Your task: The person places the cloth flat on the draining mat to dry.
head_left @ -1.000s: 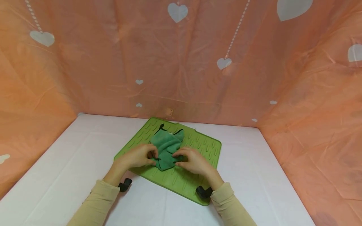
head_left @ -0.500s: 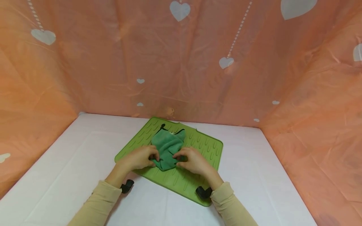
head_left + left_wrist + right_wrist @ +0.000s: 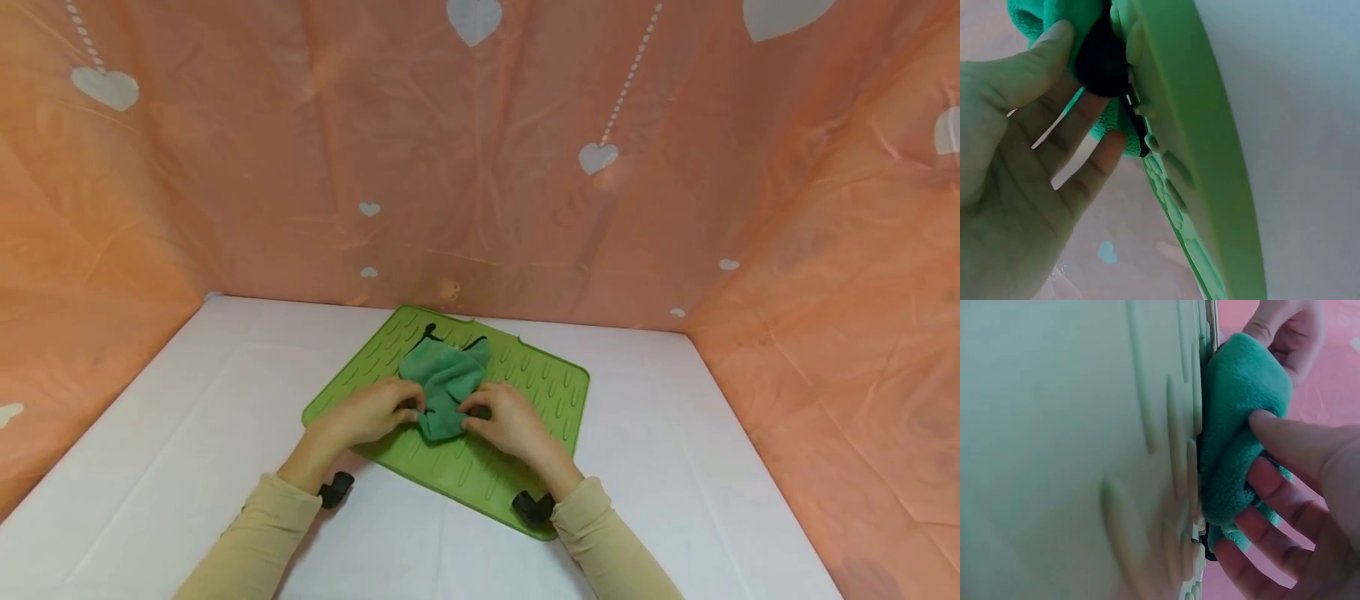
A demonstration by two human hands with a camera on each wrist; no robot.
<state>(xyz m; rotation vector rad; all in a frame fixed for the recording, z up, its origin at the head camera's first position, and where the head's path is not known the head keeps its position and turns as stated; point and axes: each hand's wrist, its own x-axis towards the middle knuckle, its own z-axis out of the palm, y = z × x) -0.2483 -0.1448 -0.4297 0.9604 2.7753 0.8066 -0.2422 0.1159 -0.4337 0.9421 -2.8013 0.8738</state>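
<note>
A crumpled green cloth with black edging lies on the ribbed light-green mat. At its near left side, my left hand pinches the fabric between thumb and fingers. My right hand grips the near right side, its thumb on top of a fold. In the right wrist view the bunched cloth sits close against the mat between both hands. The left wrist view has the left thumb on the green fabric beside a dark black patch, with the other fingers behind it.
A white-covered table carries the mat, which lies askew on it. Orange sheeting with pale hearts hangs at the back and both sides. Black camera mounts stick out at the wrists.
Both hands have closed in on the cloth's near end. Its near tip has drawn in and bunched up between them, and the left fingertips sit slightly further right.
</note>
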